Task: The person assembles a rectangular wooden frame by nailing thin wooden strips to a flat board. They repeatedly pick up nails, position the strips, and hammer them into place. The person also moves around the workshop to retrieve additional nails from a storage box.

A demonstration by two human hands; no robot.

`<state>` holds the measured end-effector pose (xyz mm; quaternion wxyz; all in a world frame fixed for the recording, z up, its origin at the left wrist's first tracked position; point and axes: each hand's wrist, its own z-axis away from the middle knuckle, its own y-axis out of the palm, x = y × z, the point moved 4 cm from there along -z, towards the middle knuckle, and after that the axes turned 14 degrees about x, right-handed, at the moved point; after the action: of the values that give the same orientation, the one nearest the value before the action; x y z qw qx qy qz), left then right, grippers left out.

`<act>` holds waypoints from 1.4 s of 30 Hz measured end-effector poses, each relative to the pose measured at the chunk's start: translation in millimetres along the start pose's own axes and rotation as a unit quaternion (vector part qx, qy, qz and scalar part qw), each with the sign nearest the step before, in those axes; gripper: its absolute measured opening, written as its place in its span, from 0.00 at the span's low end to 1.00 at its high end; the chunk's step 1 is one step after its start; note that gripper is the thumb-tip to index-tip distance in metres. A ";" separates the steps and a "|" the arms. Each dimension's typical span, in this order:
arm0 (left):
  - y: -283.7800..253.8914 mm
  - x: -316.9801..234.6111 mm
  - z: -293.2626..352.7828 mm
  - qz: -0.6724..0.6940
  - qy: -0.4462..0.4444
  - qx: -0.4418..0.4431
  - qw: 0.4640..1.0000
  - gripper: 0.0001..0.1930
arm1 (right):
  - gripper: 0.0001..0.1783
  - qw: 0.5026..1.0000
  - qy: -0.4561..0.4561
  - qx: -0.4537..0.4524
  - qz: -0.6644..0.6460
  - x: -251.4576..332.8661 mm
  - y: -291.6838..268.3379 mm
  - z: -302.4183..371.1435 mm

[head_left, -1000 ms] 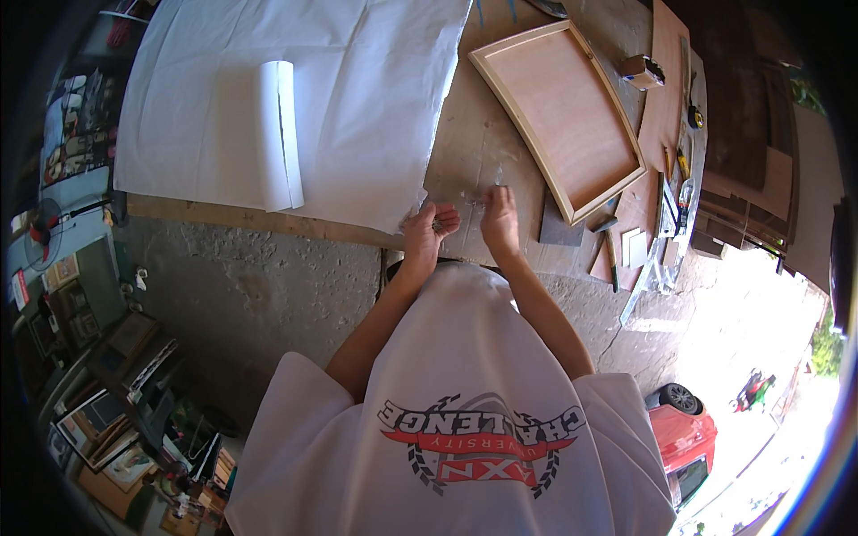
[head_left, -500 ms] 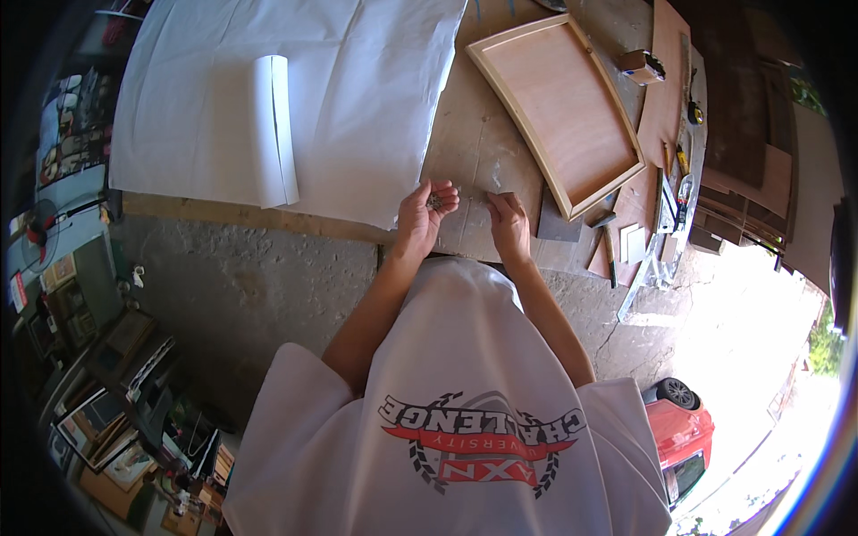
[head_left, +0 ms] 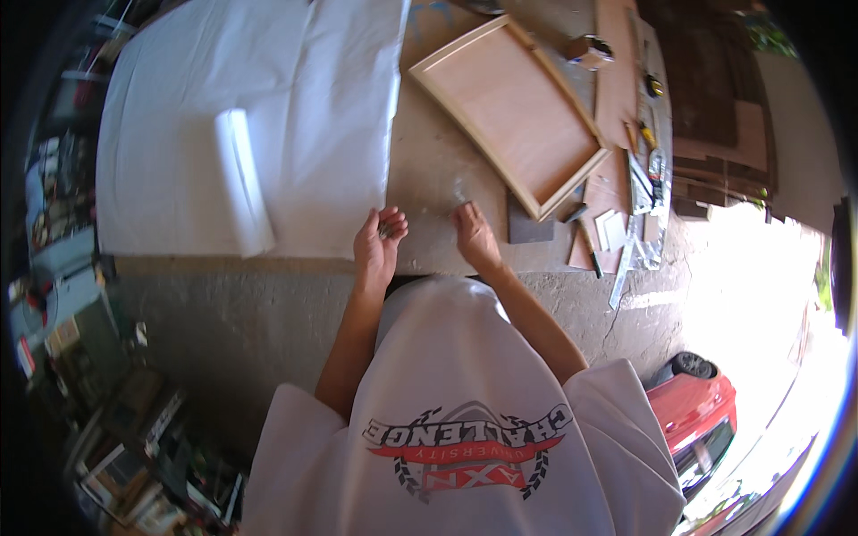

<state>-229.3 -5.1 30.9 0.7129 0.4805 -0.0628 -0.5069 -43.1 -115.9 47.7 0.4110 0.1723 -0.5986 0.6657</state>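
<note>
My left hand (head_left: 382, 239) is cupped palm up around a little heap of small dark metal pieces (head_left: 385, 230), too small to name for certain. To its right, apart from it, my right hand (head_left: 476, 234) has its fingertips pinched together over the bare table. Whatever they hold, if anything, is too small to make out. Beyond and right of it lies a shallow wooden frame (head_left: 575, 199) with a flat panel set inside it, tilted across the table. A dark flat square (head_left: 529, 225) lies partly beneath the frame's near corner.
A white sheet (head_left: 326, 107) covers the table's left part, with a white roll (head_left: 239, 179) on it. Right of the frame are a small box (head_left: 590, 51), a hammer (head_left: 586, 241), white squares (head_left: 611, 230), a ruler (head_left: 620, 281) and a tape measure (head_left: 654, 86).
The view has shifted, so the table's things sit farther left in it. Both hands stay near the table's front edge, the left still cupped and the right still pinched.
</note>
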 end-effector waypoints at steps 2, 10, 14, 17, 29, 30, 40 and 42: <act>17.2 7.2 -7.0 0.006 -0.015 0.045 0.999 0.20 | 0.04 0.999 0.000 0.001 -0.044 2.9 -10.9 16.9; 146.0 47.2 -97.3 -0.035 -0.093 0.137 0.986 0.19 | 0.10 0.972 0.208 -0.011 -0.108 -50.1 -56.4 135.8; 243.5 74.9 -174.2 -0.067 -0.095 0.178 0.977 0.16 | 0.12 0.934 0.339 -0.007 -0.112 -95.1 -56.4 207.5; 323.0 99.9 -239.3 -0.125 -0.080 0.223 0.963 0.16 | 0.14 0.908 0.385 -0.067 -0.150 -123.4 -41.4 262.1; 466.1 192.9 -459.6 -0.747 0.032 0.193 0.636 0.12 | 0.10 0.811 0.500 -0.081 -0.292 -180.3 -34.4 352.9; 466.1 196.2 -459.2 -0.842 0.083 0.158 0.509 0.13 | 0.08 0.816 0.486 -0.126 -0.287 -182.4 -48.6 350.0; 480.1 202.1 -428.8 -0.870 0.189 0.200 0.408 0.10 | 0.14 0.873 0.406 -0.197 -0.186 -215.8 -225.0 288.6; 483.6 201.1 -420.9 -0.874 0.198 0.225 0.381 0.12 | 0.16 0.862 0.381 -0.255 -0.216 -224.5 -248.1 273.3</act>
<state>429.9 110.8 89.8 -0.2672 0.4994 0.4232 -0.7072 207.3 -462.4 109.6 0.7702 -0.0807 -0.4916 0.3983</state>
